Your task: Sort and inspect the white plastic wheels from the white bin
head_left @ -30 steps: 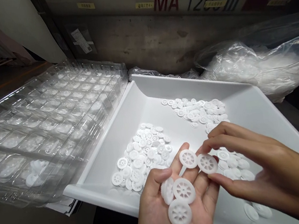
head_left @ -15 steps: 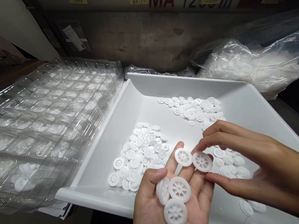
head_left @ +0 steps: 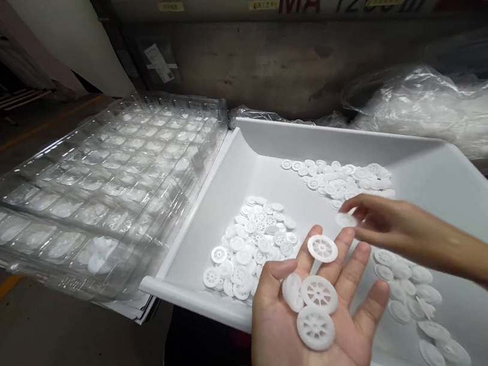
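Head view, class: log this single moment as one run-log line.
left hand: palm up, holds four white wheels | right hand: blurred, over white tray, pinching one wheel | clear blister trays: left of tray

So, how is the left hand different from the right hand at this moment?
The left hand lies open, palm up, with four white wheels resting on it; the right hand is palm down and appears to pinch one blurred wheel. The left hand is in front of the white tray; the right hand reaches over it. Both are bare.

Four wheels (head_left: pixel 313 306) (palm), two hands (head_left: pixel 312 325)
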A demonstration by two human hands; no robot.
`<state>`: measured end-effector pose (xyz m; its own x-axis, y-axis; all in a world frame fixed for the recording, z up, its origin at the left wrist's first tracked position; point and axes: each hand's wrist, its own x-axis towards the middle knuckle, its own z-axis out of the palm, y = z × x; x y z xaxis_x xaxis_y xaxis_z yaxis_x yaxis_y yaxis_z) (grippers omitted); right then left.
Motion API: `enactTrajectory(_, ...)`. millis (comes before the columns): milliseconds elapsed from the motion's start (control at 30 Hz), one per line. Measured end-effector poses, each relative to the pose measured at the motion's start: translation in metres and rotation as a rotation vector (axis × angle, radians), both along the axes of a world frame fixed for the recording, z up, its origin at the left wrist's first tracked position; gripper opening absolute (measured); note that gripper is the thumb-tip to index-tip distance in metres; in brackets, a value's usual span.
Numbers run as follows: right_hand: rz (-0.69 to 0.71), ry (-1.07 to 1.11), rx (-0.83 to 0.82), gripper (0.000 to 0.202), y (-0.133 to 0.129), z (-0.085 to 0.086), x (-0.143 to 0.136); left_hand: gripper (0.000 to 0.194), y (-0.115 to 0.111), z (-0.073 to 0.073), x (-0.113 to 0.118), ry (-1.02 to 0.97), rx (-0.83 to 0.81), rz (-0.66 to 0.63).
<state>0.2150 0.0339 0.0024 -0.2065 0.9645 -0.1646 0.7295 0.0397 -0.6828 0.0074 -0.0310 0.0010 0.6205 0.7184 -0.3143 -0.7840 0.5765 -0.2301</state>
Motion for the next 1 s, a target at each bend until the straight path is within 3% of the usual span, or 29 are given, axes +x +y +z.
enactTrajectory(133,0.211,0.256,-0.252,0.033,0.003,-0.017,-0.043,0.066,-0.004,0.000,0.000,-0.086,0.025,0.070)
enactTrajectory(233,0.249,0.319,-0.279,0.038,0.004,-0.017,-0.052,0.062,-0.006,-0.001,-0.001,-0.146,0.063,0.109)
enactTrajectory(333,0.102,0.290,-0.131,0.028,0.002,-0.010,-0.033,0.061,-0.007,-0.001,-0.002,-0.156,0.054,0.113)
enactTrajectory(467,-0.103,0.241,0.231,0.020,-0.016,0.015,-0.014,0.064,-0.005,-0.001,0.000,-0.128,0.017,0.106)
enactTrajectory(533,0.019,0.183,0.329,0.025,-0.030,0.030,-0.021,0.064,-0.003,0.001,0.001,-0.098,-0.038,0.102)
enactTrajectory(600,0.306,0.034,0.394,0.036,-0.044,0.040,-0.035,0.064,-0.002,0.002,0.002,-0.067,-0.092,0.087)
enactTrajectory(700,0.531,-0.112,0.345,0.044,-0.056,0.043,-0.055,0.062,0.000,0.006,0.003,-0.050,-0.134,0.062)
enactTrajectory(833,0.517,-0.092,0.311,0.040,-0.057,0.038,-0.060,0.063,0.001,0.009,0.002,-0.082,-0.116,0.023)
enactTrajectory(1000,0.456,-0.202,0.541,0.036,-0.052,0.044,-0.042,0.068,-0.001,0.003,-0.001,-0.129,0.004,0.043)
